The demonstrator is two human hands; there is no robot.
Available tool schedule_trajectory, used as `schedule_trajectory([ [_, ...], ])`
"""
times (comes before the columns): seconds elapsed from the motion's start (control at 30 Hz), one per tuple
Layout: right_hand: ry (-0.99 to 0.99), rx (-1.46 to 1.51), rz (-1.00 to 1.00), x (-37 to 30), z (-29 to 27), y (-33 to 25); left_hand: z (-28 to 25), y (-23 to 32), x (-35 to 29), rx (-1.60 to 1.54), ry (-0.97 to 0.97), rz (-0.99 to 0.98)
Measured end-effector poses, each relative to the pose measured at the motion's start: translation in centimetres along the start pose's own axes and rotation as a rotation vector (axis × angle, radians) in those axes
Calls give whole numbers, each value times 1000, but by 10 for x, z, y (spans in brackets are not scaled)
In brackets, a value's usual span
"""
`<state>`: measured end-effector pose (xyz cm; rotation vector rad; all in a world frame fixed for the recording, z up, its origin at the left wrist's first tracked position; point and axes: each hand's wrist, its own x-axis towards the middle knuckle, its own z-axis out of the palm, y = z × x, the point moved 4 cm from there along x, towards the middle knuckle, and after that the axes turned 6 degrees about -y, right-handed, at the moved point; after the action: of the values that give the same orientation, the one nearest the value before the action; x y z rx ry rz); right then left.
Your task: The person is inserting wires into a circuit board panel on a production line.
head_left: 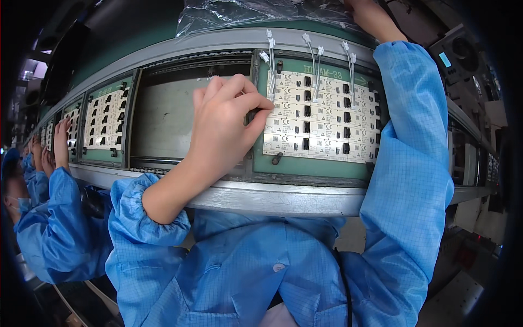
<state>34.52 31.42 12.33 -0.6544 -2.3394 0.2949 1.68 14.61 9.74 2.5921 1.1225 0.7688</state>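
Observation:
Over the left edge of a white circuit board panel point(286, 128), my left hand point(231, 117) has thumb and index finger pinched together. Their tips meet at the lower end of a short white cable point(272, 73) with white plugs at its top. Similar cables point(314, 65) stand further right on the panel, among black components. The panel lies in a green carrier point(321, 169). My right arm reaches far forward, and my right hand point(370, 19) is at the top edge of the picture beside a clear plastic bag point(261, 13); its fingers are mostly out of view.
A metal conveyor rail point(283, 200) runs along the near side. Left of my carrier, another carrier point(106, 122) holds a similar panel. Co-workers' hands point(61, 144) and blue sleeves are along the line at the left. A device with a lit display point(445, 59) stands at the right.

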Motion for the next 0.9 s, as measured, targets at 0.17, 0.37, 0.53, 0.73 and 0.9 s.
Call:
schedule_trajectory([
  [0.17,-121,-765,561,16,14,-25,0,-2,-4,28,9,-6],
  [0.37,204,-374,547,11,-2,1,5,-8,-4,-2,-39,-87],
  [0.53,342,-81,509,40,-1,-14,-3,-20,-11,-103,-9,-118],
  [0.73,415,-98,548,27,-11,-27,2,1,-2,139,19,33],
  [0.9,559,-39,529,22,-22,-13,5,11,-3,211,46,108],
])
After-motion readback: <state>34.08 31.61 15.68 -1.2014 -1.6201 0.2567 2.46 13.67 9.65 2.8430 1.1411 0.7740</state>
